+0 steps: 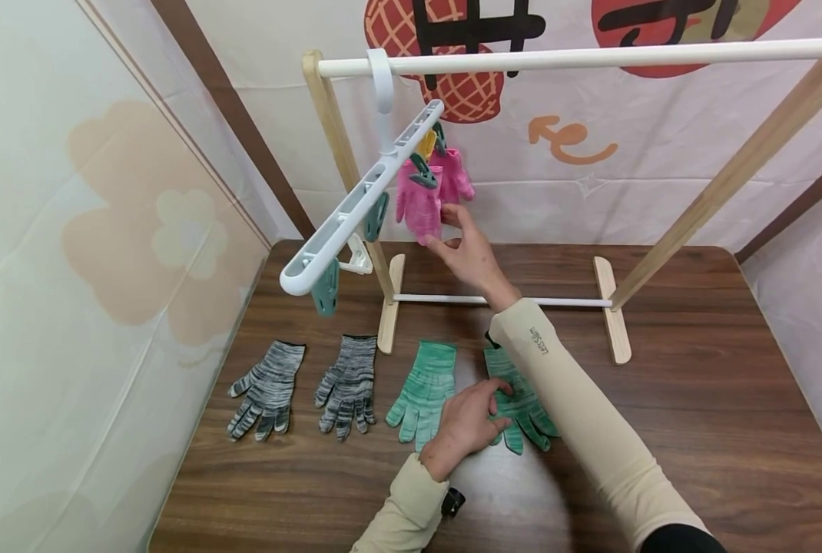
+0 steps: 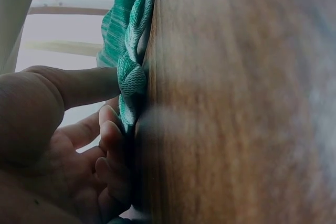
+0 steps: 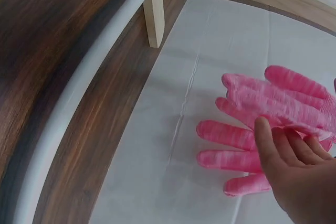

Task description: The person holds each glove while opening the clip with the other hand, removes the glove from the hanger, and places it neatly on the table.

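A pair of pink gloves (image 1: pixel 421 201) hangs from green and yellow clips near the far end of a white clip hanger (image 1: pixel 362 203). My right hand (image 1: pixel 472 257) reaches up to them, thumb and fingers extended. In the right wrist view, the fingertips touch the pink gloves (image 3: pixel 278 103) low on their hanging part. On the table, my left hand (image 1: pixel 468 421) rests against the right one of two green gloves (image 1: pixel 522 403). Seen from the left wrist, the thumb touches that green glove's edge (image 2: pixel 131 77), and the other fingers lie close to the wood.
Another green glove (image 1: pixel 425 388) and two grey-black striped gloves (image 1: pixel 347 384) lie in a row on the wooden table (image 1: pixel 715 430). The hanger hooks over a white rail (image 1: pixel 591 57) on a wooden stand. Green clips (image 1: pixel 326 288) dangle along its near side.
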{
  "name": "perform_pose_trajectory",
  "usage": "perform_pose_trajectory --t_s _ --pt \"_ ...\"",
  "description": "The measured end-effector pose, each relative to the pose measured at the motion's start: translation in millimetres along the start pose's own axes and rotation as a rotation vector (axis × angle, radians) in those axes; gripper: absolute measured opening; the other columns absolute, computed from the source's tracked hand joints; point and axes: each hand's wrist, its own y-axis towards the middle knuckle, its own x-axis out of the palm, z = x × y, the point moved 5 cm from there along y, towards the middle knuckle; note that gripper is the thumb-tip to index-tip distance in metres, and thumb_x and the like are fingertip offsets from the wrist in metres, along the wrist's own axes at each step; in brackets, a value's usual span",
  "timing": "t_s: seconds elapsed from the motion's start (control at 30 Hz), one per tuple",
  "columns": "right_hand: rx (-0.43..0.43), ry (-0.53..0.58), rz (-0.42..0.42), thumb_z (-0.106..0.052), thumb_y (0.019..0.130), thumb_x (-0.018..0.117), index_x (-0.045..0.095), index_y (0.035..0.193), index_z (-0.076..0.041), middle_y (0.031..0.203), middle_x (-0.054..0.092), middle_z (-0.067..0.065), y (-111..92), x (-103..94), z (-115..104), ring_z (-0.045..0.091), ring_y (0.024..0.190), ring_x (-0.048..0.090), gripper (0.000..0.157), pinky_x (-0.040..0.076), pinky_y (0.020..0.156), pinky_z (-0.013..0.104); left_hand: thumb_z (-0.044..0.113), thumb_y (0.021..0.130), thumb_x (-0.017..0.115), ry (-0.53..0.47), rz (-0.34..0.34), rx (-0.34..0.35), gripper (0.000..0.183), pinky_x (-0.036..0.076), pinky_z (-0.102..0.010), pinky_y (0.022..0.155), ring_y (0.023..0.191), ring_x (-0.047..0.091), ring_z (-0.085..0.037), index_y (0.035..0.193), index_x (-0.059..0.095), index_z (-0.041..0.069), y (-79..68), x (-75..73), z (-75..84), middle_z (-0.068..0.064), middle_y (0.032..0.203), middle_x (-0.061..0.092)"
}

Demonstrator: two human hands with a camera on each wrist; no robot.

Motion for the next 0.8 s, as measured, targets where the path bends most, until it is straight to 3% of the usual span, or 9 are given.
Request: perform_pose_trajectory --t_s 0.17,0.3,0.43,0.6,0.8 --pt "-0.030 0.003 -0.015 -0.014 0.098 0.073 0.037 0.156 -0.008 0.154 0.053 0.015 5 2.7 1 0.029 0.142 0.052 0.069 0.052 0.108 0.051 0.033 0.090 0.084 0.001 -0.005 -0.004 0.037 0.037 -0.021 0.054 0.062 0.045 0.001 0.123 0.068 0.030 -1.0 0.1 -0.5 0.011 0.083 0.059" --pt "-0.035 -0.007 -0.002 -0.015 0.100 0.072 0.041 0.155 -0.007 0.138 0.063 0.018 7 5.1 0 0.031 0.125 0.061 0.064 0.053 0.103 0.048 0.033 0.090 0.084 0.000 0.000 0.003 0.037 0.037 -0.021 0.055 0.063 0.045 0.001 0.123 0.068 0.030 -1.0 -0.5 -0.9 0.012 0.083 0.059" --pt "-0.027 -0.008 0.003 -0.015 0.100 0.071 0.052 0.147 -0.002 0.121 0.066 0.020 8 7.9 -2 0.030 0.108 0.064 0.052 0.053 0.099 0.045 0.033 0.090 0.084 0.004 0.004 0.011 0.037 0.037 -0.020 0.056 0.064 0.046 0.002 0.123 0.068 0.030 -0.6 -1.8 -0.7 0.012 0.083 0.059" --pt "-0.036 -0.049 0.018 -0.020 0.103 0.068 0.066 0.131 -0.002 0.112 0.069 0.017 3 7.5 -5 0.028 0.100 0.063 0.034 0.054 0.092 0.038 0.033 0.090 0.084 0.007 0.009 0.020 0.036 0.037 -0.019 0.056 0.064 0.045 0.003 0.122 0.068 0.030 -0.3 -2.3 -0.6 0.012 0.083 0.059" --pt "-0.014 -0.046 0.086 -0.030 0.104 0.067 0.072 0.119 -0.005 0.101 0.069 0.014 -7 2.5 -2 0.022 0.089 0.060 0.030 0.050 0.077 0.026 0.033 0.089 0.084 0.007 0.014 0.030 0.037 0.037 -0.019 0.056 0.064 0.045 0.003 0.122 0.068 0.029 -0.8 -3.7 0.3 0.012 0.083 0.059"
